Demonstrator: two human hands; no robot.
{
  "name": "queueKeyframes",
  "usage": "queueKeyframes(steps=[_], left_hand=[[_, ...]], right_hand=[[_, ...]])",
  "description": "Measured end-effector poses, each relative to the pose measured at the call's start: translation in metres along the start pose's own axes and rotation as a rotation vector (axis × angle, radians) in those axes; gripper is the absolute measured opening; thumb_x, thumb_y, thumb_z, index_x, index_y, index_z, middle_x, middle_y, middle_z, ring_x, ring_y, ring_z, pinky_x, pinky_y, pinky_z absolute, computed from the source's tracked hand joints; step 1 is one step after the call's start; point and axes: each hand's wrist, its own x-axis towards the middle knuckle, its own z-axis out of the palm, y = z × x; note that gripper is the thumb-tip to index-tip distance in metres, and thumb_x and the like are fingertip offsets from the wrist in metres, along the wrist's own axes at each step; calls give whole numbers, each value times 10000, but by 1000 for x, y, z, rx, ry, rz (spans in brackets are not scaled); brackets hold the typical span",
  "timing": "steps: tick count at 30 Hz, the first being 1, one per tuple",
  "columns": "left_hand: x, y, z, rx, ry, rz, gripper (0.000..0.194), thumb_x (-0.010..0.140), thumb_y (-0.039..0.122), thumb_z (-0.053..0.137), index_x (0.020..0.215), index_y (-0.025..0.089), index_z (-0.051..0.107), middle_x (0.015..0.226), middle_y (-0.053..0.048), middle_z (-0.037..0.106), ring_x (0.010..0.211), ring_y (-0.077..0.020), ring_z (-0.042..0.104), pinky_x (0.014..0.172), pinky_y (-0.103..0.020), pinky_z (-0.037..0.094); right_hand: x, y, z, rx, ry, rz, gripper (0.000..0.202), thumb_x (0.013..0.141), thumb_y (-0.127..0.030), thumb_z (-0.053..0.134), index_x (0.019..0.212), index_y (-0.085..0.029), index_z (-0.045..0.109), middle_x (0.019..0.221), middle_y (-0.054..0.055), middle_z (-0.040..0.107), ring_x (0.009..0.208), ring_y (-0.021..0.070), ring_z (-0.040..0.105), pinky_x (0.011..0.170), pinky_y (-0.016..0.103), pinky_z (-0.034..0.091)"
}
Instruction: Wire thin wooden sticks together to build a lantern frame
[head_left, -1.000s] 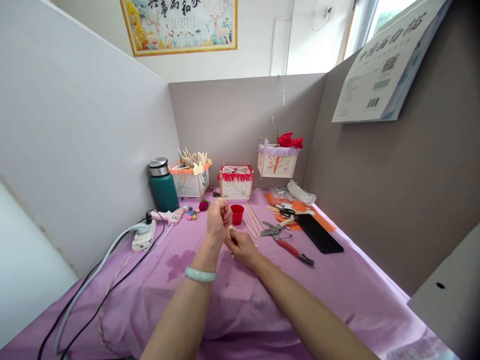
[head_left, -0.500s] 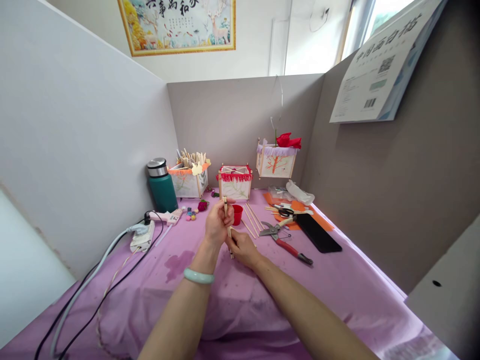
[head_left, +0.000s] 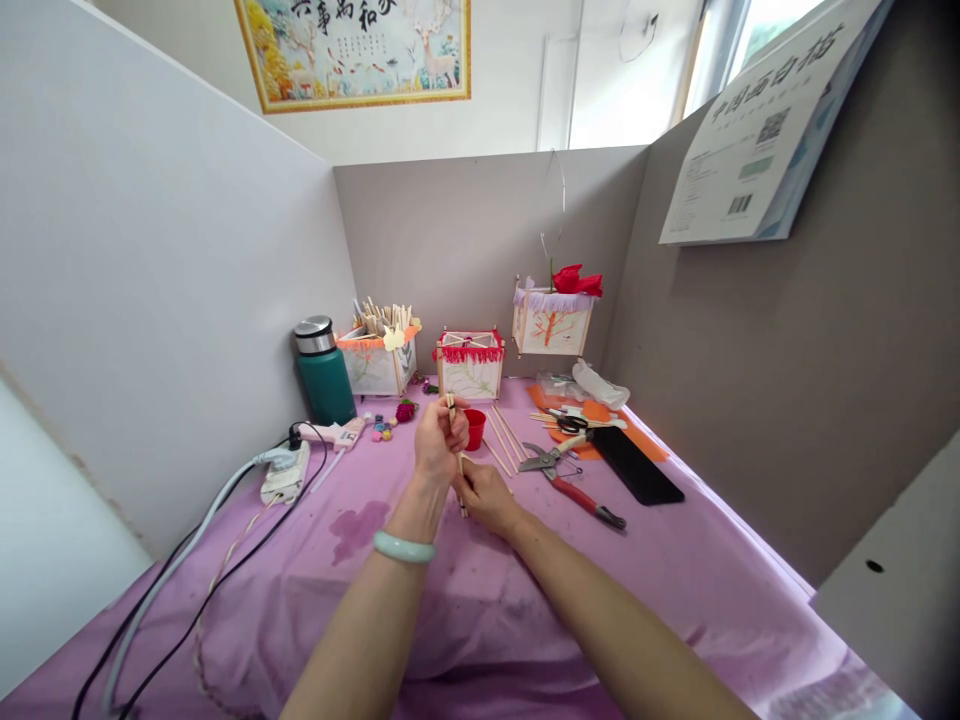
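Pale, slim sticks (head_left: 463, 508) (mostly hidden) poke from left hand (head_left: 439, 440) and right hand (head_left: 487, 496)

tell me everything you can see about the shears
The shears lie open on the purple cloth, to the right of both hands. Their grey, metal-looking blades point left, and the handles spread apart: a red one slants toward the near right, ending in a dark tip, and a pale one runs up right toward the black phone. Whether it touches the phone is unclear. Neither hand touches them.
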Motion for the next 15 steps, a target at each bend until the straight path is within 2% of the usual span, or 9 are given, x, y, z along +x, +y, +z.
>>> queueKeyframes(steps=[3, 7, 10, 15], left_hand=[[-2, -1, -1, 0, -15, 20, 178, 715, 214, 462, 812, 131, 586, 435, 70, 324, 334, -44, 202, 344, -174, 129], [-4, 0, -1, -27, -24, 55, 206, 762, 281, 494, 907, 155, 569, 521, 45, 453, 346, -38, 260, 353, -167, 159], [-4, 0, -1, -10, 2, 73, 199, 778, 331, 538, 866, 152, 553, 570, 39, 477, 358, -25, 282, 356, -163, 169], [-6, -5, 0, 93, 18, 162, 119, 769, 258, 550, 748, 171, 472, 545, 66, 417, 367, -19, 238, 359, -156, 132]], right_hand=[[0, 1, 0, -4, 5, -6, 268, 896, -316, 403, 666, -184, 440, 586, 7, 553, 528, 112, 474, 538, 229, 299], [0, 0, 0, -11, 3, -2, 261, 893, -299, 406, 662, -184, 443, 587, 5, 550, 528, 109, 468, 538, 227, 296], [0, 0, 1, -16, 1, 3, 251, 890, -285, 411, 661, -184, 439, 588, 0, 547, 529, 105, 464, 541, 223, 297], [0, -1, 1, -18, -8, -6, 249, 890, -273, 408, 658, -185, 429, 592, 2, 553, 537, 108, 476, 550, 223, 301]])
